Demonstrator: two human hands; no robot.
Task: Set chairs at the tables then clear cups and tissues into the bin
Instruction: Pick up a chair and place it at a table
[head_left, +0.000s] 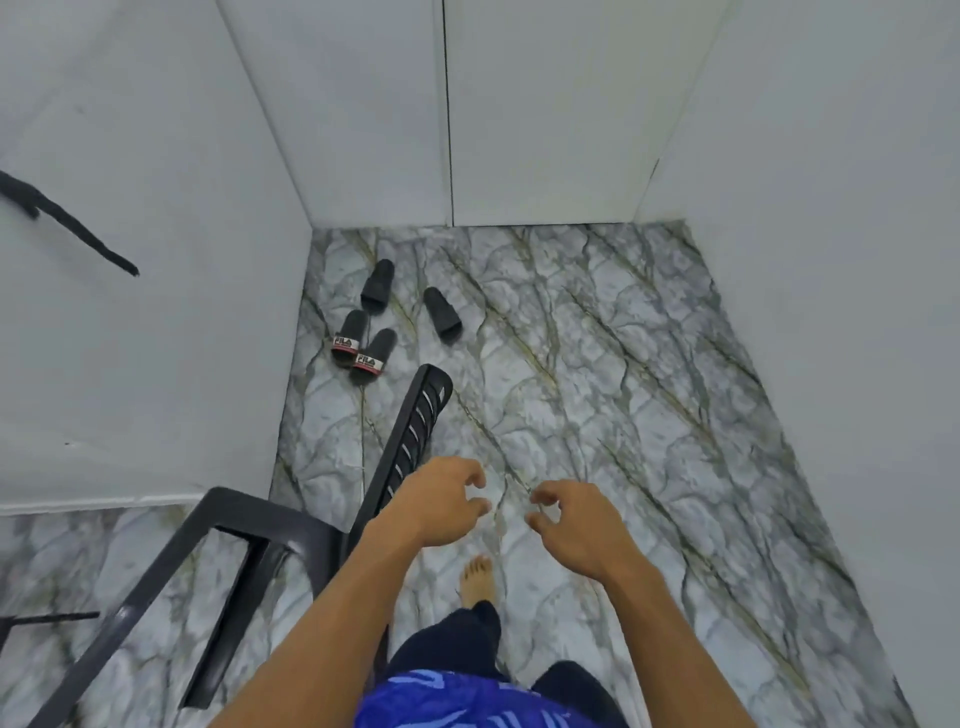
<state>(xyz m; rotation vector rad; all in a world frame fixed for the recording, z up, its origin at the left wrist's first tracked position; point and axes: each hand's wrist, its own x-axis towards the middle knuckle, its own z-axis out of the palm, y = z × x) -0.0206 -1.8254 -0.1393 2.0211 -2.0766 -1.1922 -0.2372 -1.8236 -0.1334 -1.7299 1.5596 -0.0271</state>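
Observation:
A black plastic chair stands at the lower left, its slatted backrest rising toward the middle and its armrest frame spreading to the left. My left hand hovers just right of the backrest's lower part, fingers loosely curled, holding nothing. My right hand floats beside it over the marble floor, fingers also loosely curled and empty. Neither hand touches the chair. No table, cup, tissue or bin is in view.
Two pairs of black slippers lie near the left wall corner. White walls close the floor in on the left, far end and right. My bare foot steps on the veined marble floor.

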